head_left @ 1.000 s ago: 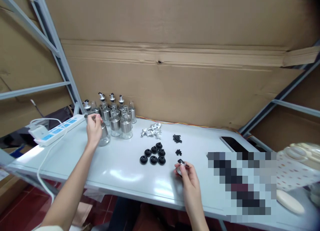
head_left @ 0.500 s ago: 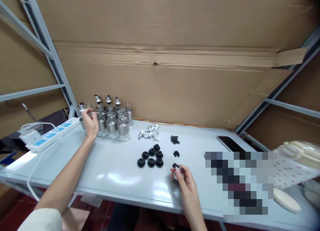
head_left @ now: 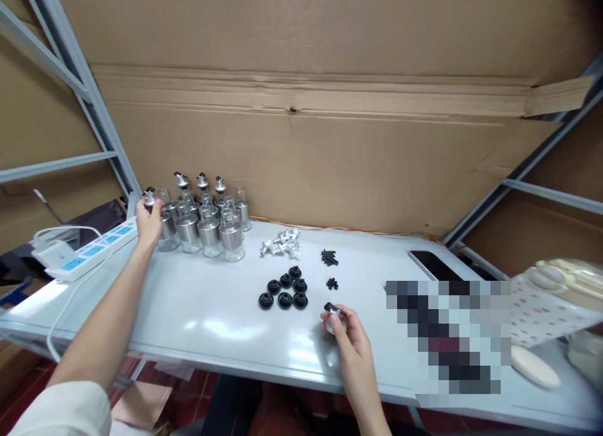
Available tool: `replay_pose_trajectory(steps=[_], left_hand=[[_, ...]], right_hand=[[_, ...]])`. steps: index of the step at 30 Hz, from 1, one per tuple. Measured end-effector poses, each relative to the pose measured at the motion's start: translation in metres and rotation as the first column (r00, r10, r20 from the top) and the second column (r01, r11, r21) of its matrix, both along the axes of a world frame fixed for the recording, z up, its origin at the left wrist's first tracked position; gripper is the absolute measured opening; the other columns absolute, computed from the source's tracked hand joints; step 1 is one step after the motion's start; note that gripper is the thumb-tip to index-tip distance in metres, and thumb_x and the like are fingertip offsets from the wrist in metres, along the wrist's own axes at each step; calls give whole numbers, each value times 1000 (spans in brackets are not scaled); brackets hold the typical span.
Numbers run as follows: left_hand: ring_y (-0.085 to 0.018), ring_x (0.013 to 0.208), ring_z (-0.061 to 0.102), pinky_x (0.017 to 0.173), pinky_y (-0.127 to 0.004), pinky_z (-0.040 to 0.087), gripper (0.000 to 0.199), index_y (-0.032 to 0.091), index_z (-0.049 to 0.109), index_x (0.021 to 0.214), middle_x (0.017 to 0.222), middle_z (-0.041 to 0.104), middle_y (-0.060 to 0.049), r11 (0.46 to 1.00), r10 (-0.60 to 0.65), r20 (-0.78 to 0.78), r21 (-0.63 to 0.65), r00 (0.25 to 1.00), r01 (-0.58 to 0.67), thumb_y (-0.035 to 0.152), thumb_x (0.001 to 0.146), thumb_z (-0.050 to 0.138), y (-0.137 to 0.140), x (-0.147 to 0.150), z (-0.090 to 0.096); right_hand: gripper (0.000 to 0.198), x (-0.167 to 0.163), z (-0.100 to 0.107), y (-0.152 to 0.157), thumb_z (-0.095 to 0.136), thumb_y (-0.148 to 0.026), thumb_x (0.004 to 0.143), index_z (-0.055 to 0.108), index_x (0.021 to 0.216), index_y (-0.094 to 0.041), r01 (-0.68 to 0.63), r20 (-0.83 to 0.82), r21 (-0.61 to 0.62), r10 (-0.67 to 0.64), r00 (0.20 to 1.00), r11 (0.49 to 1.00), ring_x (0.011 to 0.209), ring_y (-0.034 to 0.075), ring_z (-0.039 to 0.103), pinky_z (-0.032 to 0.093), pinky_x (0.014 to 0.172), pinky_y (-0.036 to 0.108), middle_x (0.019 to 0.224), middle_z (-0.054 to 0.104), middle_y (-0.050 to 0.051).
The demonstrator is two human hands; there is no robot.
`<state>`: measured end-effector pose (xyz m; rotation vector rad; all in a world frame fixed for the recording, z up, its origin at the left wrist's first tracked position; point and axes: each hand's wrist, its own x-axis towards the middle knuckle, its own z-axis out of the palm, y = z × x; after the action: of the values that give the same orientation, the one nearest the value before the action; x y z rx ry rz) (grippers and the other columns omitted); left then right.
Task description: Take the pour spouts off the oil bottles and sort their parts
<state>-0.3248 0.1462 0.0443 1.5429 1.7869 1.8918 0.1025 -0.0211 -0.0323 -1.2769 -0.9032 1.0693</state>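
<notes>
At the far left end of the bottle group, my left hand [head_left: 149, 225] has its thumb and fingers closed around a silver pour spout [head_left: 149, 198] with a black flap. The bottle under that spout is mostly hidden by the hand. Several glass bottles with steel sleeves [head_left: 208, 232] stand beside it; three at the back carry spouts. Near the front edge my right hand [head_left: 354, 345] pinches a loose silver pour spout [head_left: 333, 324] with a black flap on top. Black stoppers [head_left: 285, 299], silver spout parts [head_left: 282, 243], black flaps [head_left: 329, 257] and tiny black pieces [head_left: 332, 284] lie between the hands.
A white power strip [head_left: 89, 257] with a plugged charger and cable runs along the left edge. On the right lie a phone [head_left: 436, 265], a blurred-out patch, a pale oval object [head_left: 536, 367] and a dotted container [head_left: 541, 316]. Cardboard [head_left: 330, 166] walls the back.
My left hand has moved left and closed around the spout on the end bottle. The right hand keeps its hold on the loose spout. The view has shifted slightly.
</notes>
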Motion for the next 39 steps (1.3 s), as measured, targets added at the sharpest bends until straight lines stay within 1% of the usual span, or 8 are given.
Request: replay_pose_trajectory(steps=[7, 11, 14, 19, 25, 30, 35, 39], left_hand=[[-11, 70, 54, 70, -26, 42, 41, 17, 50, 82, 72, 54, 6, 1000, -6, 140, -22, 990, 9, 58, 77, 55, -41, 11, -3], [-15, 69, 54, 66, -28, 44, 51, 20, 52, 83, 72, 55, 3, 997, -67, 157, -20, 985, 71, 69, 70, 57, -91, 53, -6], [-17, 71, 55, 62, -29, 45, 59, 20, 53, 95, 76, 56, 0, 978, -163, 195, -93, 967, 184, 72, 69, 55, -131, 99, -6], [-16, 74, 58, 64, -26, 47, 44, 20, 53, 101, 83, 59, -3, 862, -429, 249, -174, 868, 476, 59, 82, 52, -174, 167, 0], [-16, 80, 58, 72, -25, 47, 36, 19, 53, 103, 86, 60, -4, 575, -725, 322, -202, 608, 793, 51, 87, 49, -178, 231, 3], [-19, 92, 58, 80, -26, 46, 36, 21, 55, 109, 99, 62, -5, 443, -802, 346, -202, 487, 873, 48, 86, 53, -176, 260, 2], [-21, 104, 56, 91, -28, 44, 36, 20, 53, 118, 112, 60, -6, 474, -782, 339, -221, 523, 852, 42, 89, 50, -181, 266, 1], [-19, 99, 56, 88, -28, 43, 32, 19, 54, 112, 107, 60, -6, 555, -768, 260, -186, 586, 811, 41, 92, 45, -181, 274, -9]], right_hand=[[39, 2, 0, -2, 69, -46, 67, 59, 93, -18, 70, 15, 56, -71, 997, 996, 77, 20, 58, 46, 72, 32, 88, 63, 5], [29, -1, 1, -6, 69, -43, 69, 57, 79, -19, 147, 85, 85, -154, 984, 985, 67, 16, 52, 42, 65, 28, 74, 58, 0], [27, -7, 4, -10, 65, -44, 76, 58, 83, -19, 126, 32, 111, -131, 991, 986, 66, 16, 52, 42, 66, 29, 67, 56, -1], [22, -13, 25, -18, 59, -39, 83, 59, 93, -19, 15, 13, 252, -19, 1000, 968, 74, 16, 58, 46, 75, 33, 86, 62, 5], [5, -21, 78, -28, 57, -24, 84, 56, 80, -21, -271, 251, 495, 163, 954, 825, 72, 13, 54, 43, 65, 25, 78, 54, 1], [22, -29, 108, -19, 72, -26, 72, 60, 89, -21, -268, 364, 455, 97, 926, 849, 62, 12, 52, 44, 59, 24, 69, 54, -3], [15, -28, 120, -7, 71, -30, 72, 65, 78, -18, -313, 529, 408, 57, 847, 858, 66, 13, 55, 46, 60, 25, 74, 58, 2], [17, -27, 120, -7, 66, -28, 78, 60, 67, -17, -353, 591, 434, 34, 806, 829, 59, 11, 51, 42, 52, 22, 69, 54, 1]])
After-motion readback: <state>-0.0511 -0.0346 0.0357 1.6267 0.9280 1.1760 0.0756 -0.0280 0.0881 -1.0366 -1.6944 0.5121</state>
